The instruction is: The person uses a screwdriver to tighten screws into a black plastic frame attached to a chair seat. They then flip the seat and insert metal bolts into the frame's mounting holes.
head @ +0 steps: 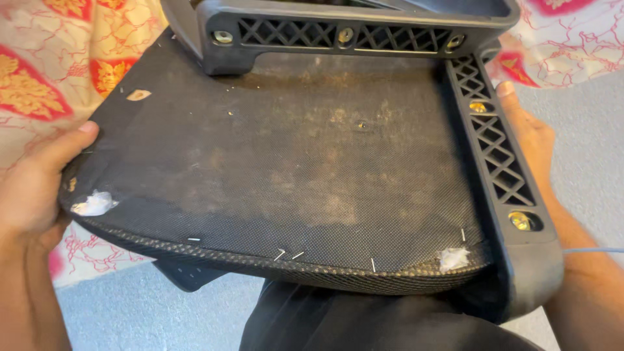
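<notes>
The chair seat (286, 175) lies upside down across the person's lap, its dusty black underside facing up; the left hand (32, 188) grips its edge at 9 o'clock with the fingers curled under, and the right hand (530, 140) holds the plastic armrest bracket (500, 162) at 3 o'clock. That bracket and the one at 12 o'clock (338, 36) already sit bolted on, while loose staples (289, 255) and torn white stuffing (453, 259) near 6 o'clock look unrepaired

The left hand (36, 188) comes in from the lower left, forearm angled upward, thumb stretched out flat and pointing right, the other fingers curled out of sight. The right hand (530, 140) reaches forward from the lower right, palm inward, thumb extended upward along its grip.
</notes>
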